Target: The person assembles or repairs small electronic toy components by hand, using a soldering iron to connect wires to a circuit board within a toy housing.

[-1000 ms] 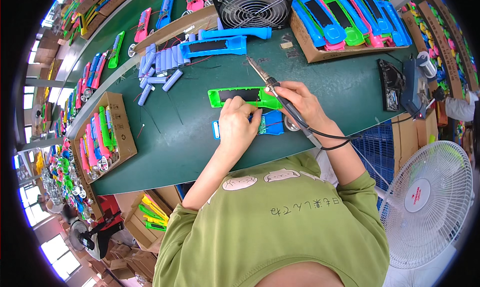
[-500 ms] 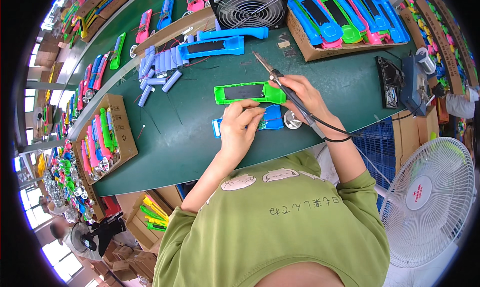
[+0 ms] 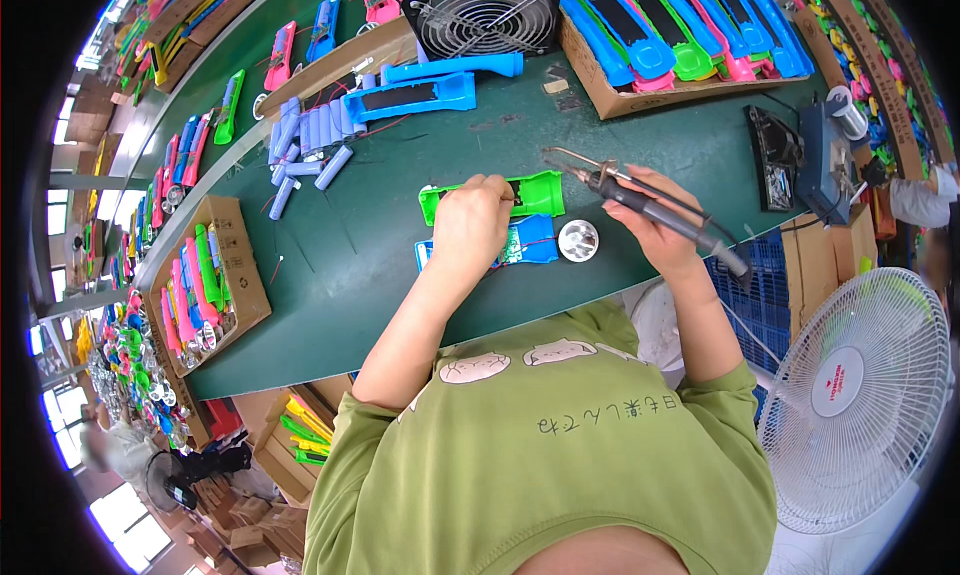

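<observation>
My left hand [image 3: 470, 225] rests on a green plastic flashlight shell [image 3: 535, 193] lying open on the dark green table [image 3: 380, 275], fingers pressed at its middle. Just below it lies a blue shell half [image 3: 530, 243] with a small circuit board, and a round silver reflector [image 3: 578, 241] beside that. My right hand [image 3: 655, 225] grips a soldering iron [image 3: 640, 205] by its dark handle; its metal tip points left and hangs just off the green shell's right end, apart from it. The iron's cord runs off to the lower right.
Blue shells [image 3: 410, 97], pale blue battery cells [image 3: 305, 140], a black fan [image 3: 480, 15] and a carton of coloured shells [image 3: 680, 45] sit farther back. A soldering station [image 3: 825, 155] stands right, another carton [image 3: 205, 275] left, a white floor fan [image 3: 850, 395] at lower right.
My right hand has lifted the soldering iron off the green shell and drawn it to the right. My left hand has stayed on the shell.
</observation>
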Action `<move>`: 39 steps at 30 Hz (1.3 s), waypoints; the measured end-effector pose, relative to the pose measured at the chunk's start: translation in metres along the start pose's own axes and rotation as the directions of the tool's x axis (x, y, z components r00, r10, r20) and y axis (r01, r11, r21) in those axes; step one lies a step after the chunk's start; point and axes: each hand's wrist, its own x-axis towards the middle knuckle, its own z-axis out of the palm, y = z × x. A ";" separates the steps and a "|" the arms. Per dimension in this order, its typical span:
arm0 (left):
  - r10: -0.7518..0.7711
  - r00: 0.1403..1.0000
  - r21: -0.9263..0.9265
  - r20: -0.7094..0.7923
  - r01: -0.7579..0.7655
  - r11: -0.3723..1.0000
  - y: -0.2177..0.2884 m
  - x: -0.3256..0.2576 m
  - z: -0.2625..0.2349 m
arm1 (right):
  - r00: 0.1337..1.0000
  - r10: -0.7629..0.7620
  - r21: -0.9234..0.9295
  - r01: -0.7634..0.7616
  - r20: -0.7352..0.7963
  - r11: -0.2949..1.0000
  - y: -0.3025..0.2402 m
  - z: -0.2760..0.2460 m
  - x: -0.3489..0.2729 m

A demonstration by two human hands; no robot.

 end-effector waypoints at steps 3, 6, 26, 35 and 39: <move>0.003 1.000 0.074 0.027 -0.005 0.997 0.003 0.003 0.000 | 0.882 0.471 0.339 -0.446 0.012 0.828 0.006 -0.001 -0.015; -0.006 0.999 0.136 0.042 0.000 0.991 0.004 0.006 0.002 | 0.720 0.689 0.627 -0.576 0.085 0.524 0.006 0.004 -0.019; -0.013 0.996 0.145 0.085 0.000 0.989 0.005 0.011 -0.001 | 0.702 0.702 0.627 -0.603 0.123 0.493 0.018 0.033 -0.024; -0.017 0.996 0.193 0.089 -0.001 0.981 0.006 0.012 0.000 | 0.714 0.700 0.633 -0.548 0.014 0.546 0.001 0.022 -0.024; -0.017 0.995 0.218 0.095 -0.004 0.976 0.006 0.014 0.001 | 0.781 0.619 0.627 -0.439 -0.089 0.644 -0.018 0.026 -0.031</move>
